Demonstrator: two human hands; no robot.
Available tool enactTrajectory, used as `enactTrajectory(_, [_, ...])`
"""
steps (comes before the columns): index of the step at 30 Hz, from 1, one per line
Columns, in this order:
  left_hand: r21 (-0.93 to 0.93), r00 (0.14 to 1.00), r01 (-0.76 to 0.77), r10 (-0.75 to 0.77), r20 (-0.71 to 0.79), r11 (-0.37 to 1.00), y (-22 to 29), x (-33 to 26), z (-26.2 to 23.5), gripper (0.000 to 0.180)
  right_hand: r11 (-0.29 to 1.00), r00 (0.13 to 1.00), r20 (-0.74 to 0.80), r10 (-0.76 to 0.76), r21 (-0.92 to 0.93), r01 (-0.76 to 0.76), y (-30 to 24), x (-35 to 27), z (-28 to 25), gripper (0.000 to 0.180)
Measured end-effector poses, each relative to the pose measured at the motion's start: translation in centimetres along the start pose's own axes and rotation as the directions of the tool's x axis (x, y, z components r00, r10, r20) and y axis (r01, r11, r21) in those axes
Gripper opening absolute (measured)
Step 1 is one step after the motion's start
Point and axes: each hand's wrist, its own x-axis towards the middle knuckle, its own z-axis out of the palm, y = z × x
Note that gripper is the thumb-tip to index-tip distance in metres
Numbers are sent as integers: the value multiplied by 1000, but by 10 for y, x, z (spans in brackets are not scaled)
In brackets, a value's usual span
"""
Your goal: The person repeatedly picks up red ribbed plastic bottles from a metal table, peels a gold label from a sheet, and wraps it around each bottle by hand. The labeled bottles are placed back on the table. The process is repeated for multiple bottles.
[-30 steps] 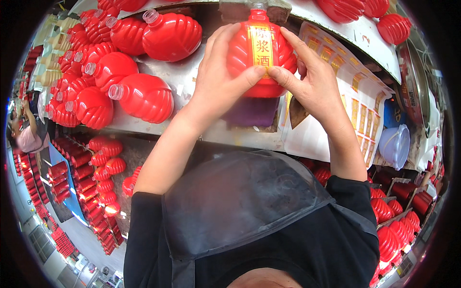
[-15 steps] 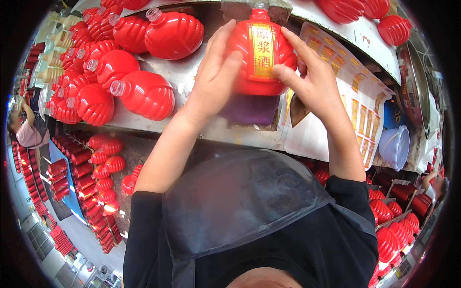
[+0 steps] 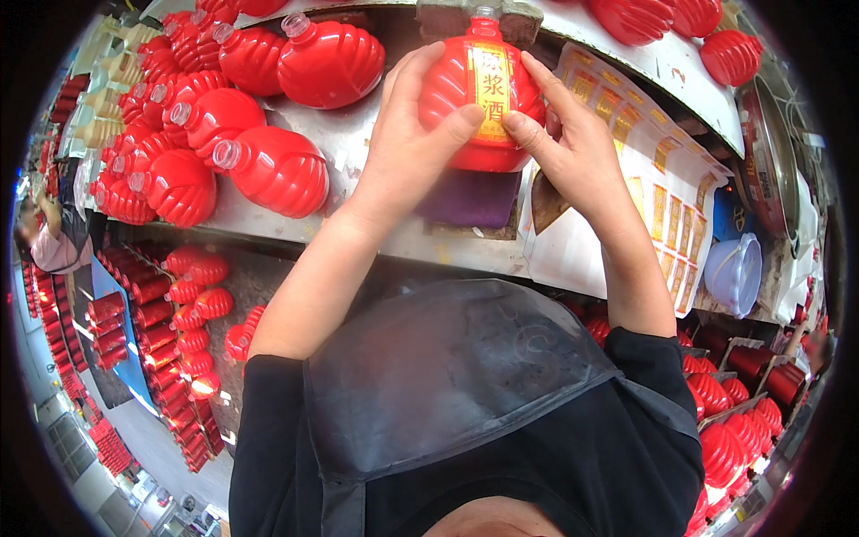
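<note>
A round red plastic bottle [image 3: 447,85] with a clear neck lies between my two hands, its neck pointing away from me. Down its middle runs a yellow-and-gold label [image 3: 493,76] with red edges. My left hand [image 3: 416,121] wraps the bottle's left side, its thumb on the label's lower left edge. On the other side my right hand [image 3: 568,125] grips it, thumb pressed on the label's lower right edge. Under the bottle is a purple pad [image 3: 474,199]. Right of my right hand spreads a white sheet [image 3: 573,255] of yellow-gold labels.
Several red bottles [image 3: 277,170] lie at the left of the metal table [image 3: 349,148]. More red bottles [image 3: 732,57] rest on a white surface at the upper right. A pale blue bucket [image 3: 734,273] stands at the right. A person [image 3: 58,233] is at the far left.
My left thumb has moved right and down onto the lower part of the label. My right thumb has shifted slightly left. The bottle stays between my hands.
</note>
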Motion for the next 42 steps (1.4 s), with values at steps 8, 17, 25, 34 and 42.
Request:
enactTrajectory(8, [-369, 999, 45, -43, 15, 928, -7, 0, 2, 60, 984, 994, -60, -96, 144, 103, 10, 3, 3, 60])
enactTrajectory(17, [167, 988, -155, 154, 18, 974, 10, 2, -4, 56, 996, 1000, -24, -6, 91, 8, 8, -1, 1, 65])
enactTrajectory(25, [225, 990, -132, 138, -13, 966, 16, 2, 1, 63, 992, 983, -138, -117, -56, 110, 8, 2, 9, 69])
enactTrajectory(34, [213, 991, -127, 135, -20, 969, 15, 3, 0, 64, 995, 988, -114, -102, -34, 99, 5, 0, 5, 72])
enactTrajectory(42, [201, 992, -117, 123, -18, 973, 16, 3, -1, 66, 999, 996, -71, -52, -15, 51, 0, -2, 1, 72])
